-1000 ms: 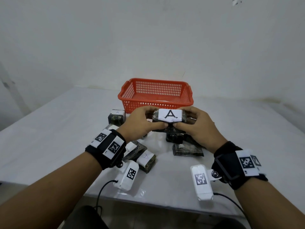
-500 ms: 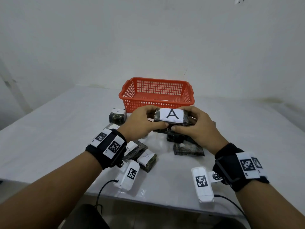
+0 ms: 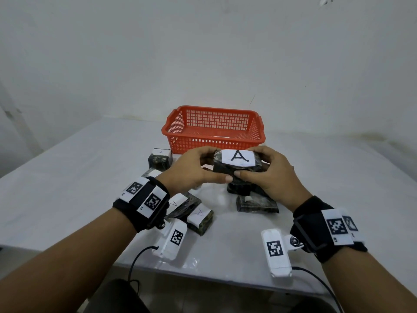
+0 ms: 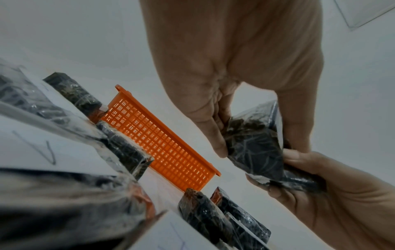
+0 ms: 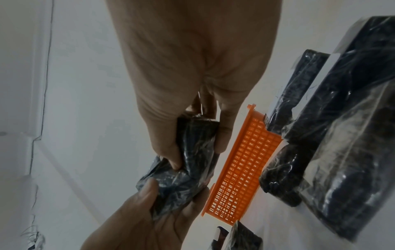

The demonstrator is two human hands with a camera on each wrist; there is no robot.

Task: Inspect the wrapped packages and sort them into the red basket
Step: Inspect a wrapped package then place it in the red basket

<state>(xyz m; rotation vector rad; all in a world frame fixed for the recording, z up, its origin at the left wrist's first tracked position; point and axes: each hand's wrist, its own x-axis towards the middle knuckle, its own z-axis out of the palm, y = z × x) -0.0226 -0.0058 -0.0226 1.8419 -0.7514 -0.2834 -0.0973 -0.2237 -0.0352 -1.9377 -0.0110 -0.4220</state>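
Note:
Both hands hold one dark plastic-wrapped package point(image 3: 237, 164) above the table, its white label with a black "A" facing up. My left hand point(image 3: 198, 170) grips its left end and my right hand point(image 3: 268, 170) grips its right end, thumbs meeting underneath. The wrist views show the same package point(image 4: 254, 145) point(image 5: 190, 162) pinched between fingers and thumbs of both hands. The red basket point(image 3: 214, 129) stands just beyond the hands, also seen as the basket point(image 4: 158, 140) point(image 5: 245, 170) on its side.
Several more wrapped packages lie on the white table point(image 3: 67, 177): one upright at the left point(image 3: 160, 158), two labelled ones near my left wrist point(image 3: 200, 219), and dark ones under my right hand point(image 3: 256, 204). A wall rises behind the basket.
The held package has risen slightly and tilted its label more toward me; both hands keep their grip.

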